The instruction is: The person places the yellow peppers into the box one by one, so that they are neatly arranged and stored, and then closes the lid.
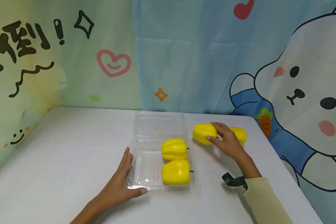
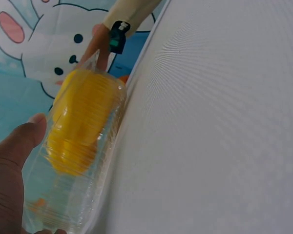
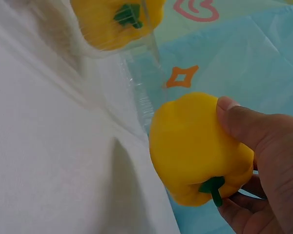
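Note:
My right hand (image 1: pixel 226 140) grips a yellow bell pepper (image 1: pixel 203 133) by its stem end, above the table to the right of a clear plastic clamshell box (image 1: pixel 145 168). In the right wrist view, thumb and fingers hold this pepper (image 3: pixel 198 146) from both sides, its green stem showing. Two more yellow bell peppers (image 1: pixel 174 149) (image 1: pixel 175 172) lie in the right half of the box's base, stems to the right. The box lid stands folded back behind the base. At the box's left edge, my left hand (image 1: pixel 120 179) rests with its fingers straight and thumb spread along the front corner.
Another yellow bell pepper (image 1: pixel 239 135) lies behind my right hand, partly hidden by it. The white table (image 1: pixel 72 149) ends at a cartoon-printed cloth backdrop (image 1: pixel 184 56). A dark strap with a device (image 1: pixel 235 180) sits on my right wrist over a beige sleeve (image 1: pixel 266 199).

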Available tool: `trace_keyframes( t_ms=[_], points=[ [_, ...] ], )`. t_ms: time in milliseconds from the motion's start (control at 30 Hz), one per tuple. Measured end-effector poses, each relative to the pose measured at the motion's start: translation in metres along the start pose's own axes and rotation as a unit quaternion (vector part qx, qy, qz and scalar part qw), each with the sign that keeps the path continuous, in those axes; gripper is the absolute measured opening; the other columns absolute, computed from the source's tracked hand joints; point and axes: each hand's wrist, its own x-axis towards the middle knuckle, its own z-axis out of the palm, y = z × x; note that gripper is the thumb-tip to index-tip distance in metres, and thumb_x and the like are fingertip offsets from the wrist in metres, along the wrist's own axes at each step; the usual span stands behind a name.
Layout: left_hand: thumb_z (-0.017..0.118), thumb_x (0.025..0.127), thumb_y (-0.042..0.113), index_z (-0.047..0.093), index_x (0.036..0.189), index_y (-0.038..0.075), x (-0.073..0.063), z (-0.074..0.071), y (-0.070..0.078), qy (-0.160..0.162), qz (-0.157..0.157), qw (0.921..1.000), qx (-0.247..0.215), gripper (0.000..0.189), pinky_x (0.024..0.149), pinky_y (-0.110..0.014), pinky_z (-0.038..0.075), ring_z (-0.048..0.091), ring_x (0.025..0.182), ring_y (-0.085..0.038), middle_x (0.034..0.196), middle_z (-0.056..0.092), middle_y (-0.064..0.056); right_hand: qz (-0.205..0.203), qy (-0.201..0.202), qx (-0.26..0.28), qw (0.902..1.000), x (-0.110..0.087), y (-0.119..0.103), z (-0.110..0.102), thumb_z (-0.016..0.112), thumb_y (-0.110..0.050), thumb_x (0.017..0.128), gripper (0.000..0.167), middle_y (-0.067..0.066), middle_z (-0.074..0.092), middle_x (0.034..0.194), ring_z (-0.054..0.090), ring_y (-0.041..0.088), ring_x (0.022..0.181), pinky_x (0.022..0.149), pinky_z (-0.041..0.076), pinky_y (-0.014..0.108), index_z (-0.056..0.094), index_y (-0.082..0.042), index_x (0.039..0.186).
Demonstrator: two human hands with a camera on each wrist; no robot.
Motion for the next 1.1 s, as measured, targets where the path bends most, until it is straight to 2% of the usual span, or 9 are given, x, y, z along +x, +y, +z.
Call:
trace_keyframes(
  t_ms=[100, 233, 333, 467, 600, 833, 1100],
  points=[
    [0.085, 0.068, 0.051, 0.005, 0.155, 0.002, 0.0, 0.0, 0.0, 0.002, 0.0, 1.0, 0.002, 0.128, 0.11, -0.027, 0.017, 0.011, 0.146, -0.022, 0.162, -0.01, 0.003, -0.015, 0.012, 0.0, 0.9998, -0.001, -0.004, -0.004, 0.07, -0.031, 0.091, 0.07, 0.022, 0.04, 0.144, 0.042, 0.038, 0.13, 0.101, 0.039, 0.051, 0.041, 0.001, 0.146],
    [0.085, 0.068, 0.052, 0.005, 0.155, 0.002, -0.001, 0.0, 0.0, 0.003, -0.004, 1.0, 0.005, 0.129, 0.11, -0.027, 0.016, 0.01, 0.146, -0.023, 0.163, -0.01, -0.001, -0.043, 0.038, 0.022, 0.9981, -0.001, -0.01, -0.008, 0.071, -0.025, 0.091, 0.066, 0.021, 0.043, 0.142, 0.045, 0.038, 0.126, 0.1, 0.041, 0.052, 0.043, 0.001, 0.144],
    [0.086, 0.067, 0.052, 0.005, 0.155, 0.003, -0.001, 0.0, 0.001, 0.003, -0.01, 0.9999, 0.006, 0.129, 0.11, -0.033, 0.017, 0.008, 0.146, -0.022, 0.163, -0.009, -0.001, -0.059, 0.052, 0.046, 0.9958, -0.001, -0.015, -0.01, 0.072, -0.019, 0.09, 0.063, 0.02, 0.044, 0.141, 0.046, 0.037, 0.125, 0.099, 0.041, 0.051, 0.045, 0.002, 0.143],
    [0.086, 0.067, 0.05, 0.005, 0.155, 0.002, 0.0, 0.0, 0.002, 0.001, -0.012, 0.9999, 0.008, 0.129, 0.11, -0.036, 0.017, 0.008, 0.146, -0.022, 0.163, -0.01, 0.0, -0.064, 0.043, 0.062, 0.9951, -0.001, -0.026, -0.008, 0.071, -0.02, 0.09, 0.063, 0.017, 0.043, 0.143, 0.045, 0.035, 0.127, 0.101, 0.04, 0.05, 0.044, -0.001, 0.144],
    [0.086, 0.068, 0.05, 0.005, 0.155, 0.003, 0.0, 0.0, 0.002, 0.001, -0.01, 0.9999, 0.007, 0.128, 0.11, -0.031, 0.015, 0.008, 0.146, -0.022, 0.163, -0.01, 0.0, -0.075, 0.029, 0.071, 0.9942, -0.001, -0.041, -0.004, 0.071, -0.021, 0.09, 0.063, 0.014, 0.042, 0.144, 0.045, 0.033, 0.128, 0.102, 0.039, 0.048, 0.045, -0.003, 0.144],
    [0.085, 0.067, 0.052, 0.005, 0.155, 0.002, 0.0, 0.0, 0.002, 0.003, -0.01, 0.9999, 0.011, 0.129, 0.11, -0.047, 0.018, 0.005, 0.147, -0.023, 0.163, -0.01, 0.0, -0.101, 0.014, 0.092, 0.9905, -0.002, -0.06, 0.001, 0.073, -0.015, 0.089, 0.061, 0.012, 0.042, 0.145, 0.046, 0.031, 0.128, 0.103, 0.038, 0.045, 0.046, -0.006, 0.143],
    [0.086, 0.067, 0.051, 0.005, 0.155, 0.001, 0.0, 0.0, 0.002, 0.004, -0.007, 0.9999, 0.011, 0.129, 0.11, -0.05, 0.019, 0.006, 0.147, -0.024, 0.163, -0.01, -0.001, -0.122, 0.005, 0.097, 0.9878, -0.001, -0.074, 0.006, 0.072, -0.013, 0.089, 0.065, 0.01, 0.043, 0.144, 0.046, 0.028, 0.128, 0.104, 0.038, 0.046, 0.043, -0.009, 0.147]
  ],
)
